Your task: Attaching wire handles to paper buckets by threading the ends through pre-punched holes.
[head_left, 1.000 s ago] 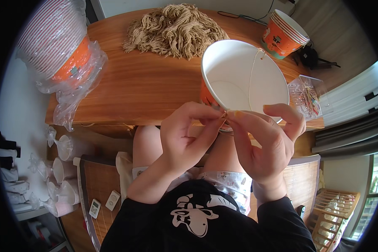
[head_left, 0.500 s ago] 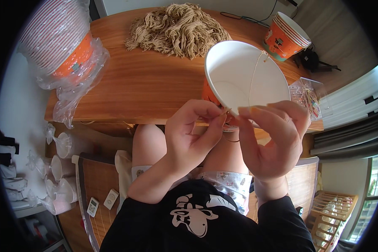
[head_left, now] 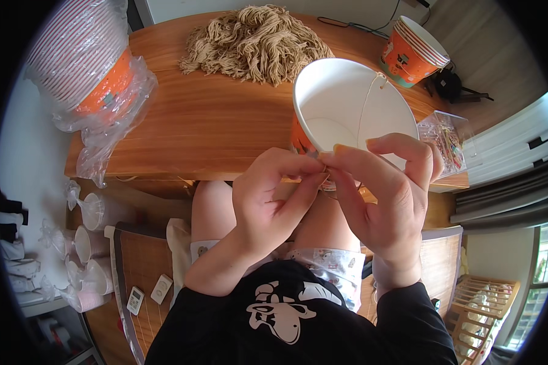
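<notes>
An orange paper bucket (head_left: pixel 332 91) with a white inside stands tilted toward me at the table's front edge. A thin beige string (head_left: pixel 360 118) is knotted at its far rim and runs across the opening to the near rim. There my left hand (head_left: pixel 277 198) pinches the string, thumb against forefinger. My right hand (head_left: pixel 383 198) meets it from the right, thumb and forefinger also closed on the string, its other fingers raised over the opening. The fingertips nearly touch and hide the string's end and the near rim.
A heap of beige strings (head_left: pixel 259 45) lies at the back of the wooden table (head_left: pixel 213 128). Plastic-wrapped stacked buckets (head_left: pixel 82 55) stand left, a smaller bucket stack (head_left: pixel 411 55) back right. A clear box (head_left: pixel 447 143) of small items sits right. Bagged cups (head_left: pixel 94 274) are at lower left.
My right hand has shifted left, bringing its thumb and forefinger against the left fingertips. Its other fingers have lifted. The bucket has moved slightly left.
</notes>
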`<state>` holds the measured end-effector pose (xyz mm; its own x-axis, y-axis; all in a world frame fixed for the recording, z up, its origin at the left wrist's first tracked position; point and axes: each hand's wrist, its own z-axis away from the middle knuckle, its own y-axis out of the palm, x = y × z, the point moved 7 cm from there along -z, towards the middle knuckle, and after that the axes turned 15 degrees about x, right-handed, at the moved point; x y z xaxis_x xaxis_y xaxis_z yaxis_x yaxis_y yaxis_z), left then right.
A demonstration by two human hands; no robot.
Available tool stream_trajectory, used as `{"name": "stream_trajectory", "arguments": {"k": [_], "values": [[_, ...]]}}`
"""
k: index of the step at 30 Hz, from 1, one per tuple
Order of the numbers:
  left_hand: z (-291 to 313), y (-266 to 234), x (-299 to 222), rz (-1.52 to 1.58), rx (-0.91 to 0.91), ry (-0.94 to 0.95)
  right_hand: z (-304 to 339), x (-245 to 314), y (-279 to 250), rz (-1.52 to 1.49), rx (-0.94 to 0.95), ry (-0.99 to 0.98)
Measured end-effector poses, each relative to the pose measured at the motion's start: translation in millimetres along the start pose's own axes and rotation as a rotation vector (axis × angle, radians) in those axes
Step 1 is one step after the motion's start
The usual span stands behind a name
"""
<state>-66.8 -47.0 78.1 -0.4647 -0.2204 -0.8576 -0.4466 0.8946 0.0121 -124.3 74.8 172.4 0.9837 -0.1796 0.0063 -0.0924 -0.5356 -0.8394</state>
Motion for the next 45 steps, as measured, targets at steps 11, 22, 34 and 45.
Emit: {"name": "stream_trajectory", "arguments": {"k": [11,22,34,45], "values": [[-1,-5,-14,-0.302,-0.071,0.230,1,3,4,0.104,-0.008,0.010],[-4,-4,-14,-0.312,-0.095,0.211,8,1,1,0.077,-0.127,0.002],[-3,2,3,0.080,0.093,0.026,7,-4,2,0.036,-0.076,0.011],[-2,10,4,0.437,0.164,0.060,12,-6,2,-0.025,-0.078,-0.025]]}}
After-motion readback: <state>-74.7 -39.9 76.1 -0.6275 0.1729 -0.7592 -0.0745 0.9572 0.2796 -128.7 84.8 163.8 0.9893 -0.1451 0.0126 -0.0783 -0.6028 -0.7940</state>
